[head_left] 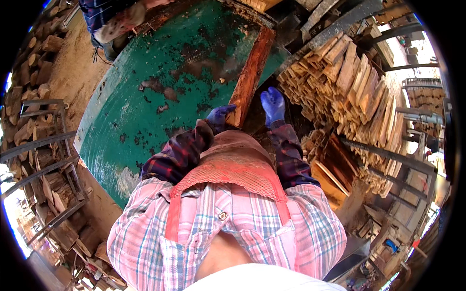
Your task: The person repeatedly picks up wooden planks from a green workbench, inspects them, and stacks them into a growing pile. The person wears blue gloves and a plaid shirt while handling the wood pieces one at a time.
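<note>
Plank: one reddish-brown wooden plank [251,77] lies on the green worktop [145,111] along its right edge, running away from the person.
Left hand: the left hand [219,115], in a blue glove, is curled around the near end of the plank and grips it.
Right hand: the right hand [273,105], also blue-gloved, is spread flat with fingers together, just right of the plank, apart from it.
Split wood: one big stack of pale split sticks [349,82] at the right, too many to count.
Other person: one, at the worktop's far corner [119,22].

Blue-gloved left hand [219,115] and right hand [273,104], reddish-brown plank [251,75], flaking green table [145,97], pink plaid shirt [145,233].
</note>
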Tool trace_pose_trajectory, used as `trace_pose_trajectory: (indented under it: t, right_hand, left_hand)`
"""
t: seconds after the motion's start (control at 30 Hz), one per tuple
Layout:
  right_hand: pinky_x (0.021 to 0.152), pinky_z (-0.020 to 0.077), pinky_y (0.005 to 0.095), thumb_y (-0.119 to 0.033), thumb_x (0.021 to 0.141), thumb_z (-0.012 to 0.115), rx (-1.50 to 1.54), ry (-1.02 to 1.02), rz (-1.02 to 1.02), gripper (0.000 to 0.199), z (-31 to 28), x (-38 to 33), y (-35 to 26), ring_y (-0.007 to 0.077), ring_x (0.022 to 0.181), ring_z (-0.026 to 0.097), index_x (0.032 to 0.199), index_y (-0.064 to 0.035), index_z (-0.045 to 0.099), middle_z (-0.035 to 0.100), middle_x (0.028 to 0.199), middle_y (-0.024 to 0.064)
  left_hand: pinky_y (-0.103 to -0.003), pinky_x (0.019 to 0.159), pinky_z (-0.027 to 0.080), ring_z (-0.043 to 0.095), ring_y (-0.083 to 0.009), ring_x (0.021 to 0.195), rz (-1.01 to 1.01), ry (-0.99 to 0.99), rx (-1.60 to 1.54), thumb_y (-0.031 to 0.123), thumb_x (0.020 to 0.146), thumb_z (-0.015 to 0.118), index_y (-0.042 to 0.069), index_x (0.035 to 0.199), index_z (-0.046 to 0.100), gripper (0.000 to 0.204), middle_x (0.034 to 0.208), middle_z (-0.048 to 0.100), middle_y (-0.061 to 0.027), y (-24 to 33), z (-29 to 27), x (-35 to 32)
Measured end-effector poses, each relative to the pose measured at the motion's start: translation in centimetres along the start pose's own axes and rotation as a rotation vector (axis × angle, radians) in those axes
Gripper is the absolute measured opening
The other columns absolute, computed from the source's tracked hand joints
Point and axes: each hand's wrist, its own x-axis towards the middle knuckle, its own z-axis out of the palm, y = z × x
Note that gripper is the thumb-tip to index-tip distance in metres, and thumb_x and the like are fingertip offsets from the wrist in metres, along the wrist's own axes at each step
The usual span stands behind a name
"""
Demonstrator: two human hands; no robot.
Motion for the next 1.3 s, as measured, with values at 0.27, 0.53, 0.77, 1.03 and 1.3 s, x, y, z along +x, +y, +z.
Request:
trace_pose_trajectory:
  t: [0.27,0.53,0.77,1.03,1.3]
  right_hand:
    - [0.071,0.0505,0.033,-0.021,0.084,0.066,0.37,-0.146,0.395,0.032,1.1,-6.6,0.8,0.0196,0.081,0.06,0.106,0.0007,0.056,0.061,0.094,0.0079]
    - [0.066,0.0464,0.0312,-0.025,0.08,0.068,0.193,0.304,0.221,0.03,-7.1,-9.2,1.9,0.0163,0.069,0.056,0.094,0.001,0.064,0.063,0.081,0.0057]
    - [0.068,0.0485,0.037,-0.045,0.088,0.052,0.671,1.021,0.256,0.039,-26.2,-10.5,3.1,0.02,0.07,0.058,0.091,-0.0084,0.065,0.063,0.084,0.0091]
    - [0.065,0.0489,0.0313,-0.039,0.091,0.05,0.684,1.031,-0.031,0.033,-38.5,-11.2,-1.0,0.0174,0.072,0.059,0.096,-0.0095,0.063,0.065,0.091,0.0091]
    - [0.058,0.0472,0.0251,-0.034,0.09,0.054,0.452,0.727,0.122,0.028,-23.8,-6.9,3.6,0.0139,0.068,0.059,0.103,-0.0106,0.06,0.066,0.092,0.0084]
  left_hand:
    - [-0.04,0.082,0.051,0.061,-0.0265,0.092,-0.327,-0.139,-0.127,0.038,0.086,0.057,0.004,0.114,0.056,0.044,0.103,0.063,-0.0118,1.2,9.0,-6.9]
    - [-0.035,0.084,0.049,0.059,-0.021,0.099,-0.385,-0.065,0.453,0.042,0.09,0.05,0.01,0.123,0.051,0.046,0.109,0.06,-0.0103,2.9,6.8,-6.8]
    - [-0.037,0.087,0.047,0.059,-0.0258,0.099,-0.231,0.187,0.484,0.039,0.092,0.045,0.007,0.129,0.042,0.049,0.117,0.057,-0.0146,8.2,3.2,-9.6]
    - [-0.037,0.079,0.051,0.062,-0.0264,0.094,-0.053,0.101,0.492,0.029,0.093,0.043,0.007,0.126,0.045,0.04,0.107,0.062,-0.0143,14.6,6.6,-7.5]
    - [-0.038,0.07,0.049,0.061,-0.0275,0.089,0.417,0.075,0.187,0.039,0.09,0.051,0.013,0.122,0.049,0.042,0.105,0.061,-0.0082,31.5,11.0,5.4]
